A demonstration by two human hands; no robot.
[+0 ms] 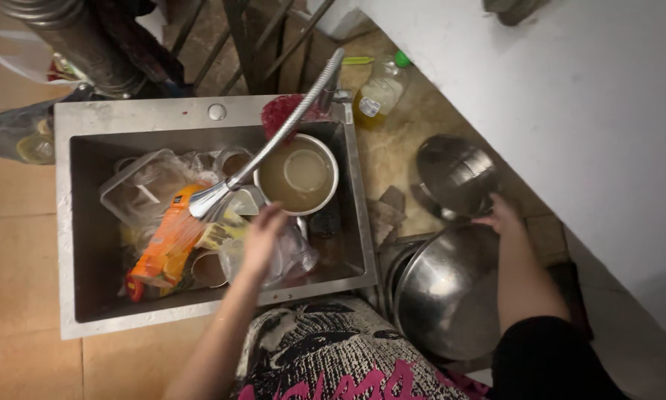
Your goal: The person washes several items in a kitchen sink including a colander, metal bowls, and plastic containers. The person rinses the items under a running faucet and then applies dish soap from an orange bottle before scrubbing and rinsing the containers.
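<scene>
Right hand (499,217) grips the rim of a steel bowl (455,174) held tilted over the stone counter (392,152), just above a larger steel basin (448,292). Left hand (262,237), blurred, reaches into the sink (88,222) among clear glasses (292,255); grip cannot be told. Nearby: pot of murky water (297,176), faucet hose (273,141), orange packet (166,241), oil bottle (379,92).

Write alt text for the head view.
A person's left hand reaches into a steel sink crammed with dirty dishes, while the right hand touches a small steel bowl above a large steel bowl.
</scene>
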